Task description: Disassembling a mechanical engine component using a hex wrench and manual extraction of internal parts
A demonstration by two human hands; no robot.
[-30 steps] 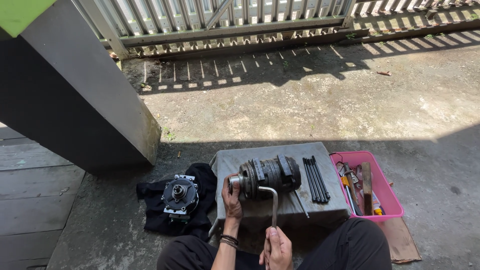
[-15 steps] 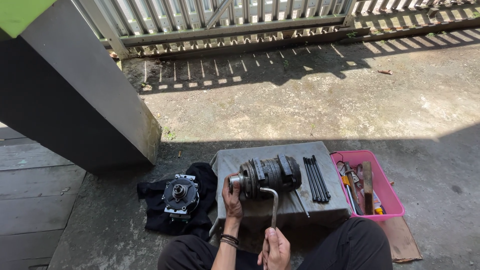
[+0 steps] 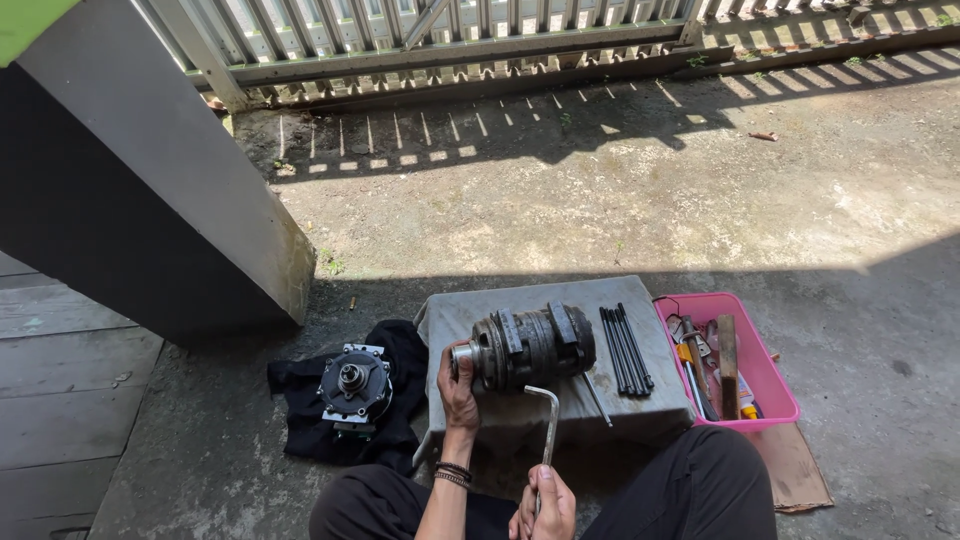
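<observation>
A dark, ribbed metal compressor body lies on its side on a low grey-covered block. My left hand grips its left end by the shaft. My right hand holds the long arm of an L-shaped metal wrench, its bent tip just below the compressor. Several long black bolts lie side by side on the block to the right. My dark trouser legs fill the bottom edge.
A round black end plate rests on a black cloth on the left. A pink tray with tools stands to the right, on brown cardboard. A grey pillar rises at left; a metal fence runs along the back.
My right hand and the wrench have shifted slightly; the wrench's bent tip now sits a little lower and more apart from the compressor. My left hand stays on the shaft end.
</observation>
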